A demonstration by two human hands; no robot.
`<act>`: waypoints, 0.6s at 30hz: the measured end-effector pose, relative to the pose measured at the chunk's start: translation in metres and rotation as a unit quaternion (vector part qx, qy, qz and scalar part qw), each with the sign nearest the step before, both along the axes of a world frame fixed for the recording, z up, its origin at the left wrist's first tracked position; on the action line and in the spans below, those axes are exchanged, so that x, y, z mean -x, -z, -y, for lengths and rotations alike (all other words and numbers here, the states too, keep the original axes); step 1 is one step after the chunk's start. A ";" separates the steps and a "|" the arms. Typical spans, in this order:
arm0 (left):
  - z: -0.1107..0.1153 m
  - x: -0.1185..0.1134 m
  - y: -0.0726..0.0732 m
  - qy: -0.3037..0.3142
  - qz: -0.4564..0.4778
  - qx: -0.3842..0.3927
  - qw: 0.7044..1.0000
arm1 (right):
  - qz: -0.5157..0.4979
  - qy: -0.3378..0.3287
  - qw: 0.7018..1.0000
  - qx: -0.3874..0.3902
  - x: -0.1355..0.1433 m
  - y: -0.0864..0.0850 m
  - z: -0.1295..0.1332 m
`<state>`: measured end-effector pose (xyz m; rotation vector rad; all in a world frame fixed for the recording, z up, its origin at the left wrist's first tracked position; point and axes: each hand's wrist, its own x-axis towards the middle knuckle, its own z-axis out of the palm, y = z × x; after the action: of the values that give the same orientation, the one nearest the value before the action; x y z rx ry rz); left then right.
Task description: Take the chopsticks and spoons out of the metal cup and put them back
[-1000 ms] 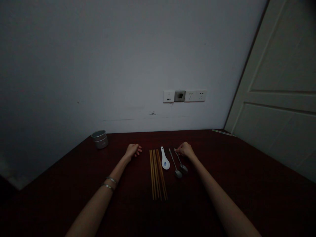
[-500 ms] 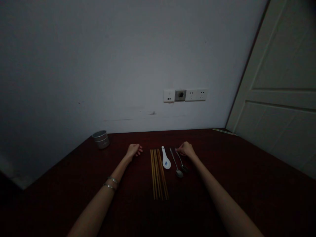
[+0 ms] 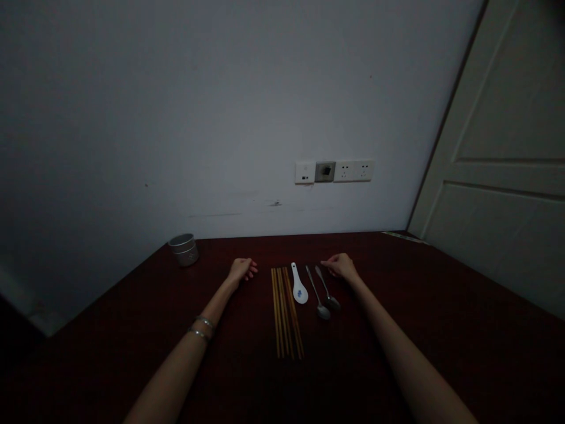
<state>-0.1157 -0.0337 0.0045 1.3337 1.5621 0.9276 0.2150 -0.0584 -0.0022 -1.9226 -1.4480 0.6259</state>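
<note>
My left hand (image 3: 242, 270) rests on the table with loosely curled fingers slightly apart, holding nothing. To its right lie several wooden chopsticks (image 3: 285, 312), side by side and pointing away from me. Beside them is a white soup spoon (image 3: 300, 293) with a blue mark in its bowl. A long-handled metal spoon (image 3: 323, 312) comes after it, and a second metal spoon (image 3: 332, 302) lies just right of that. My right hand (image 3: 341, 265) is by the handle end of this second spoon, its fingertips just off the handle and its fingers loosely extended.
A grey metal cup-like container (image 3: 184, 251) stands at the table's back left. The dark red table (image 3: 247, 377) meets a wall (image 3: 220, 118) with sockets (image 3: 353, 171). A flat strip (image 3: 404, 237) lies at the back right, near a white door (image 3: 503, 235).
My right hand has let go of the second metal spoon's handle and moved slightly right. That spoon lies a little closer to straight. The whole view has shifted slightly; my left hand stays put.
</note>
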 end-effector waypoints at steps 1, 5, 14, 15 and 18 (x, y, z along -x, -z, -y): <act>0.001 0.000 -0.001 -0.002 -0.003 0.002 1.000 | 0.004 0.013 1.000 -0.019 -0.005 0.000 0.001; 0.002 -0.001 -0.003 -0.001 -0.005 0.002 1.000 | 0.102 0.090 0.989 -0.066 -0.026 0.000 0.011; 0.003 -0.002 -0.003 -0.028 -0.011 -0.024 0.999 | 0.335 0.127 0.932 -0.057 -0.042 0.020 0.023; 0.002 -0.001 -0.007 -0.036 -0.012 -0.032 0.999 | 0.335 0.129 0.932 -0.050 -0.043 0.023 0.022; 0.000 0.009 -0.033 -0.084 -0.019 -0.109 0.990 | 0.334 0.131 0.933 -0.040 -0.045 0.030 0.017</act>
<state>-0.1248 -0.0338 0.0373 1.3922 1.6573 1.2128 0.2596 -0.0757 -0.0320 -2.3253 -1.5160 -0.2443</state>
